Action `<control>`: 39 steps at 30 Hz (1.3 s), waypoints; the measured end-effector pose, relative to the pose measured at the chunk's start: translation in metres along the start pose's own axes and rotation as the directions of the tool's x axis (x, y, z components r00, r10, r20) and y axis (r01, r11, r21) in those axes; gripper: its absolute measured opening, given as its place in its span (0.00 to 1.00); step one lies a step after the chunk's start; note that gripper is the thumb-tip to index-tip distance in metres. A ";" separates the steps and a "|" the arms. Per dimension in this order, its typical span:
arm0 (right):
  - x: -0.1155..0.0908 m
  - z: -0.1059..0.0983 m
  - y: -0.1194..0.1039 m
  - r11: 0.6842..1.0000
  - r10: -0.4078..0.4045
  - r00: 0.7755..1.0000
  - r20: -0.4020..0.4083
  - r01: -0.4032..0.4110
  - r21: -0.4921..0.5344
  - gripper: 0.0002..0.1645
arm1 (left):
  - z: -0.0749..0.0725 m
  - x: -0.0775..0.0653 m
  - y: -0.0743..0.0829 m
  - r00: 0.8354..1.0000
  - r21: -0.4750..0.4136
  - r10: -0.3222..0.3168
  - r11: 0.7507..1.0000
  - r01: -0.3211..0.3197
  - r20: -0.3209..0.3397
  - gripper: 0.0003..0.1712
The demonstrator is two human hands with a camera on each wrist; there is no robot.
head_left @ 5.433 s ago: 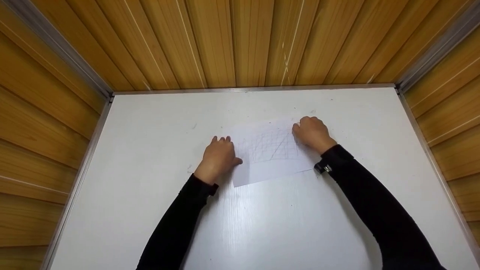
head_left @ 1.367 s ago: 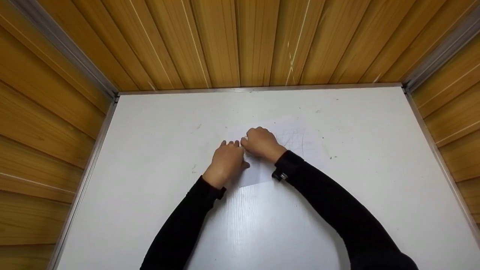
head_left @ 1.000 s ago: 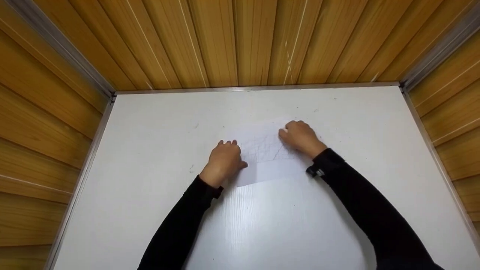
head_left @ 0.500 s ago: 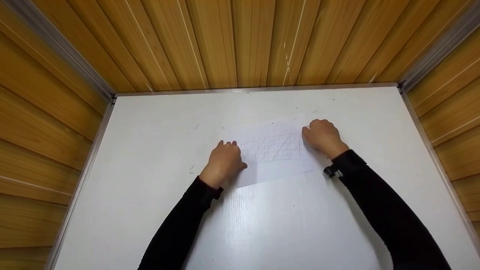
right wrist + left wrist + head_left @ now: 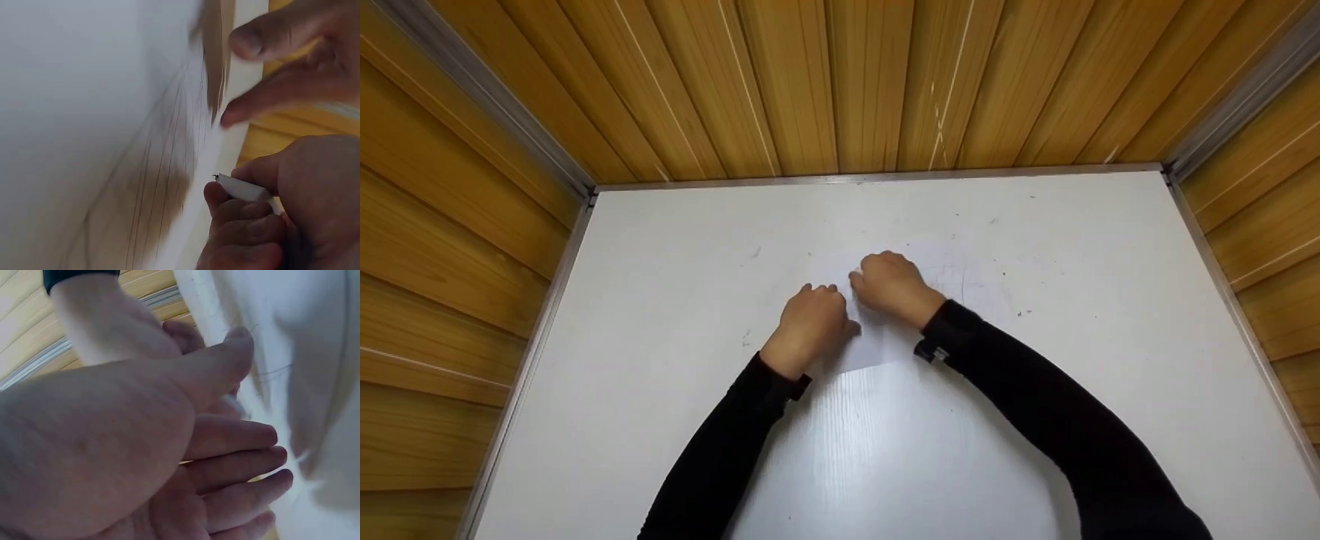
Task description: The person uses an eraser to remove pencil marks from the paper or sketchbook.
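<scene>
So I'm pinching a small white block [image 5: 242,187] between the thumb and curled fingers of my right hand [image 5: 894,289], and it's sitting over the sheet of paper [image 5: 861,356], with a tiny dark bit showing on its end. I can't tell if that end is actually touching the paper or just hovering. Under it I'm seeing the drawn lines [image 5: 160,191], though my own hand and forearm are blocking a good part of them from above. Big change: half a second ago this hand was over at the right end of the grid, and now it's right beside my left hand [image 5: 812,322]. I'm reading that as the block working the left end of the lines, leaving only the right-hand ones showing from above. My left hand isn't really going anywhere; it's lying on the left side of the sheet, fingers straight, thumb out, gripping nothing, probably keeping the paper from sliding. Further out, I'm wearing black sleeves [image 5: 1035,405] over a white table [image 5: 960,457] with some dark specks [image 5: 1024,313], and wood-look panels [image 5: 870,82] are standing behind it.
</scene>
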State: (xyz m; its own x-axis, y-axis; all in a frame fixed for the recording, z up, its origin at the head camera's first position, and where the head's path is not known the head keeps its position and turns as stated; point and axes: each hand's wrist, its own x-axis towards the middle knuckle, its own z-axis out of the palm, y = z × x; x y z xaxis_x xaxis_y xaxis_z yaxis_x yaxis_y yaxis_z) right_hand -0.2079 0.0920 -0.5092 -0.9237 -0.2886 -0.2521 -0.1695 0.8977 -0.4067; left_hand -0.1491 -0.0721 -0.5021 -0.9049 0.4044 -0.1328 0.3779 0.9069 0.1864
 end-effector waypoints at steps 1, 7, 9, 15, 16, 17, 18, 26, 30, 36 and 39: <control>0.003 0.005 -0.005 1.000 -0.001 1.000 0.008 0.002 -0.012 0.24 | 0.002 0.000 0.001 1.000 -0.015 0.013 1.000 -0.013 -0.011 0.26; 0.013 0.021 -0.007 1.000 -0.001 1.000 0.005 0.001 -0.022 0.22 | 0.007 0.002 0.002 0.999 -0.024 0.033 0.999 -0.034 -0.022 0.27; 0.012 0.019 0.002 1.000 -0.002 1.000 -0.010 0.002 -0.016 0.20 | 0.007 0.002 0.002 1.000 -0.009 0.005 1.000 -0.005 0.000 0.25; -0.001 -0.006 0.065 0.996 0.075 0.996 -0.038 -0.072 0.061 0.26 | 0.007 0.000 0.003 0.998 0.000 -0.046 0.999 0.046 0.036 0.27; -0.004 -0.013 0.080 0.993 0.098 0.995 -0.032 -0.095 0.072 0.29 | 0.006 0.000 0.003 0.998 -0.001 -0.049 0.999 0.050 0.042 0.26; -0.008 -0.019 0.094 0.989 0.124 0.992 -0.027 -0.122 0.082 0.31 | 0.006 -0.001 0.003 0.997 0.000 -0.053 0.999 0.054 0.047 0.27; -0.011 -0.025 0.107 0.985 0.151 0.988 -0.022 -0.149 0.089 0.33 | 0.006 -0.001 0.003 0.997 0.002 -0.058 0.998 0.058 0.053 0.27; -0.027 -0.051 0.157 0.960 0.268 0.963 -0.036 -0.263 0.095 0.37 | 0.005 -0.004 0.000 0.997 -0.001 -0.068 0.998 0.068 0.048 0.29; -0.028 -0.051 0.154 0.964 0.262 0.964 -0.036 -0.260 0.059 0.34 | 0.008 -0.006 0.002 0.998 0.000 -0.059 0.998 0.059 0.024 0.28; -0.030 -0.040 0.132 0.969 0.231 0.971 -0.058 -0.225 0.097 0.34 | 0.006 -0.007 0.003 0.998 0.021 -0.031 0.999 0.030 0.052 0.28; -0.026 -0.028 0.106 0.975 0.185 0.982 -0.038 -0.179 0.134 0.34 | 0.001 -0.006 0.001 0.997 0.038 -0.013 0.999 0.011 0.071 0.31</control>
State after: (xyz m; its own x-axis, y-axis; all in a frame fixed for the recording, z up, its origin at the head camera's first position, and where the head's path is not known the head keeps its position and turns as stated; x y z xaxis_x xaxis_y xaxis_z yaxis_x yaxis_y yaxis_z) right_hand -0.2115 0.2039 -0.5209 -0.9514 -0.1044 -0.2898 0.0460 0.8822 -0.4686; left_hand -0.1432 -0.0737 -0.5020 -0.8938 0.3995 -0.2039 0.3753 0.9151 0.1477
